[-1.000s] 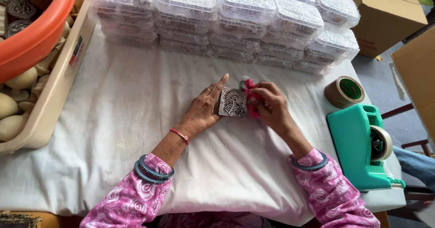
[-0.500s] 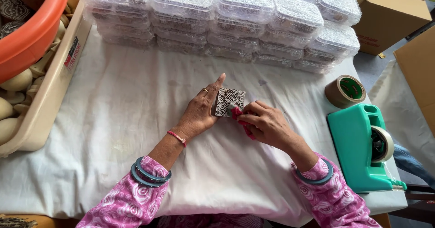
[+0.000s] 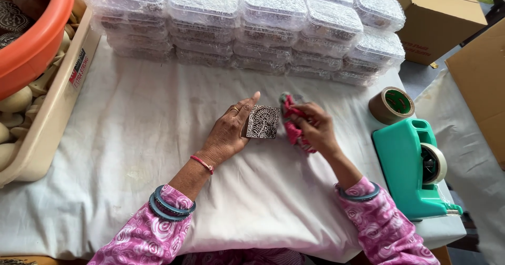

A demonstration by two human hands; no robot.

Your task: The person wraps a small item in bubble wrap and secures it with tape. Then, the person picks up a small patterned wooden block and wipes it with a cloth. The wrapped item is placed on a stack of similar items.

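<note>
My left hand (image 3: 227, 133) holds a small square carved wooden block (image 3: 262, 122) with a floral pattern on its face, tilted up on the white cloth (image 3: 142, 154). My right hand (image 3: 314, 128) is closed around a bunched pink rag (image 3: 292, 123), pressed against the right edge of the block. Both sleeves are pink with a floral print, and bangles sit on both wrists.
Stacks of clear plastic boxes (image 3: 252, 23) line the far side. A beige crate (image 3: 52, 112) of pale wooden pieces and an orange tub (image 3: 37, 38) stand at left. A brown tape roll (image 3: 392, 105), a teal tape dispenser (image 3: 413, 165) and cardboard boxes (image 3: 439, 17) are at right.
My right hand with the rag moved down below the block, then back up to its right edge. The left hand kept the block almost in place.
</note>
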